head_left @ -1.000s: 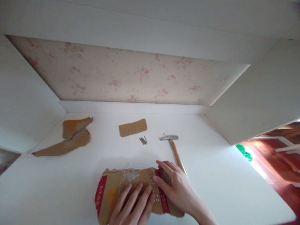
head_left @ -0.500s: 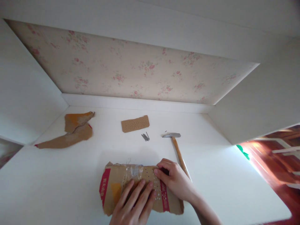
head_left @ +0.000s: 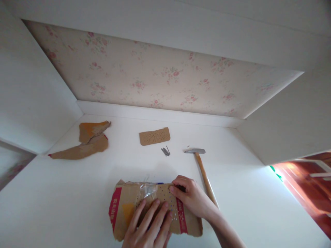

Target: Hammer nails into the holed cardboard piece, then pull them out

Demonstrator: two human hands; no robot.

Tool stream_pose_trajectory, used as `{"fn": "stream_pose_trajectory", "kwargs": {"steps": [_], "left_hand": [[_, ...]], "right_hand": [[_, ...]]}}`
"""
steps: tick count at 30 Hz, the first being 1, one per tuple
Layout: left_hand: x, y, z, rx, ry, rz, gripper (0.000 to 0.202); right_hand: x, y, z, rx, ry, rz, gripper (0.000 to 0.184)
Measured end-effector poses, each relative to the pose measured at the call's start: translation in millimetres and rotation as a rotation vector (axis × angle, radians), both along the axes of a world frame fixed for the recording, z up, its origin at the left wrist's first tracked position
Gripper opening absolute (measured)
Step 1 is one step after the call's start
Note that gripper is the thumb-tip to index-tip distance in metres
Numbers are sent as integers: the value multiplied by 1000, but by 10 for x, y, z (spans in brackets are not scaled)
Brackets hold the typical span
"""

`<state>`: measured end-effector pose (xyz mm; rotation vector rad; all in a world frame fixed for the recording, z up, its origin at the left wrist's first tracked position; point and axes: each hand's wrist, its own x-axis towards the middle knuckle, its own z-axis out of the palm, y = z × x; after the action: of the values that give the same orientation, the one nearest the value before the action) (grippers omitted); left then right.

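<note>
- Cardboard piece (head_left: 173, 207): near side of the white surface (head_left: 77, 206), under both hands; ragged edges, holes punched through the face, long axis side to side.
- Left hand (head_left: 152, 227): fingers laid across the middle of the face, slightly spread, tips pointing away from the person. Thumb mostly hidden; can't tell if it grips from below.
- Right hand (head_left: 195, 198): pinching the far edge right of centre, thumb on the face, other fingers curled over the edge. What's behind the edge is hidden.
- Key relation: pinched far edge lies directly beyond and to the right of the left fingertips; right hand is the one at that edge, left hand stays off it.
- Clear tape (head_left: 148, 189) on the face at the far edge, just beyond the left fingertips, left of the right thumb.
- Hammer (head_left: 205, 175): beyond and right, nearer the right hand, handle slanting back toward the right forearm, not held.
- Nails (head_left: 166, 151): small loose pile, left of the hammer head, near the small perforated card (head_left: 155, 136).
- Torn cardboard scrap (head_left: 80, 150): far left, well apart from both hands.
</note>
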<state>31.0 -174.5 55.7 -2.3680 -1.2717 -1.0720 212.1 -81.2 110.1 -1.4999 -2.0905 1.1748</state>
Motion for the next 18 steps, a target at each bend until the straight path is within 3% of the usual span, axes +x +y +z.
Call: {"fn": "stream_pose_trajectory", "kwargs": {"steps": [7, 18], "left_hand": [[-9, -14, -8, -19, 52, -33, 29], [48, 13, 1, -20, 20, -29, 32]], "right_hand": [[41, 5, 82, -26, 1, -2, 25], [70, 37, 7, -44, -13, -14, 23]]}}
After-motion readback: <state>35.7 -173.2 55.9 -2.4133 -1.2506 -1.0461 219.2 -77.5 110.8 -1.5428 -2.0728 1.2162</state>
